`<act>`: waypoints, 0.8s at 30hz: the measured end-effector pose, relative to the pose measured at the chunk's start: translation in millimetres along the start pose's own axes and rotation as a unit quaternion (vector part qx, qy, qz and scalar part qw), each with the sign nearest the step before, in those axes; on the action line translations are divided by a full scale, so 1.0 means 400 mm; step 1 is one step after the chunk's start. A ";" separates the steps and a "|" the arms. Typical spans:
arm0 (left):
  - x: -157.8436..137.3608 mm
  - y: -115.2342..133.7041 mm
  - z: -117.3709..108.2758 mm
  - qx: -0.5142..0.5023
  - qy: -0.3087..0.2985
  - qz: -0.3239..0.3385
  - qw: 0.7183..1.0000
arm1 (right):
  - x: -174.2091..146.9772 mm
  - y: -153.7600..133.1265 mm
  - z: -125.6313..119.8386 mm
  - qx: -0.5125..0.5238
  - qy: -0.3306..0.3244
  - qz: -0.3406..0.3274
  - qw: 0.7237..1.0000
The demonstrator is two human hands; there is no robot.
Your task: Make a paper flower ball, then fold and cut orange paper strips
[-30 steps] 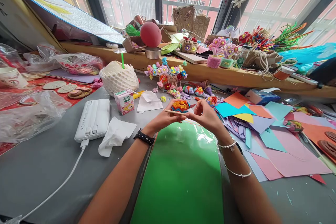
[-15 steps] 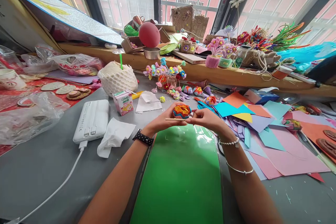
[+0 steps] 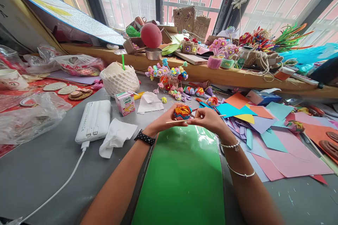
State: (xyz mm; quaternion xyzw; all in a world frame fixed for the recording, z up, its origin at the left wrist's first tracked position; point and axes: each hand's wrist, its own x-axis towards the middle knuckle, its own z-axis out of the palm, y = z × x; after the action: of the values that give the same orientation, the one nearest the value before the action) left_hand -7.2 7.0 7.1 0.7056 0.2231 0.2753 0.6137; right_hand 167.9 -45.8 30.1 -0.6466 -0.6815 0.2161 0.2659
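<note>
My left hand (image 3: 168, 119) is closed around an orange and blue folded-paper flower (image 3: 182, 112) above the far end of a green board (image 3: 182, 179). My right hand (image 3: 204, 117) pinches close to the flower's right side. A thin wooden stick (image 3: 176, 121) lies across under the flower and passes through the right hand, with its far tip showing past the knuckles. Whether the right fingertips also touch the flower's paper I cannot tell. Similar paper flowers (image 3: 199, 91) rest on the table beyond the hands.
Coloured paper sheets (image 3: 282, 147) spread to the right. On the left are a white power bank (image 3: 93, 121) with its cable, a crumpled tissue (image 3: 118, 137), a drink carton (image 3: 125, 103) and a netted coconut (image 3: 118, 79). Behind runs a wooden ledge (image 3: 195, 67) crowded with crafts.
The stick has tilted slightly, and its right end now shows beyond my right hand. The flower has turned a little in the left hand. Both hands stay nearly in place.
</note>
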 end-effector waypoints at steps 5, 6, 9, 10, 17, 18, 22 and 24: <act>-0.004 0.006 -0.004 0.002 0.000 -0.011 1.000 | 0.003 -0.001 0.010 0.002 0.021 -0.001 1.000; -0.005 0.008 -0.005 -0.001 0.005 -0.015 1.000 | 0.002 -0.003 0.011 0.006 0.030 -0.005 1.000; -0.005 0.012 -0.006 -0.010 0.031 -0.015 0.999 | -0.002 -0.008 0.008 0.044 0.065 -0.029 0.996; -0.004 0.012 -0.006 -0.015 0.036 -0.010 0.999 | -0.003 -0.009 0.006 0.062 0.082 -0.037 0.994; 0.000 0.007 -0.006 -0.035 0.030 -0.003 0.999 | 0.000 0.004 -0.008 0.124 0.089 -0.091 0.984; -0.001 0.008 -0.006 -0.033 0.023 -0.002 0.999 | 0.001 0.007 -0.005 0.126 0.082 -0.098 0.984; -0.007 0.016 -0.004 -0.028 -0.012 -0.001 1.000 | 0.006 0.014 0.009 0.128 0.063 -0.119 0.983; -0.008 0.018 0.000 -0.025 -0.010 0.008 1.000 | 0.007 0.016 0.013 0.117 0.056 -0.120 0.984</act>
State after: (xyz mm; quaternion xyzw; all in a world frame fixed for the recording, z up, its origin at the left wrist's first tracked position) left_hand -9.7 3.9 13.9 0.6947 0.2041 0.2784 0.6310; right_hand 169.3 -42.1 22.3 -0.5359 -0.7081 0.2245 0.4014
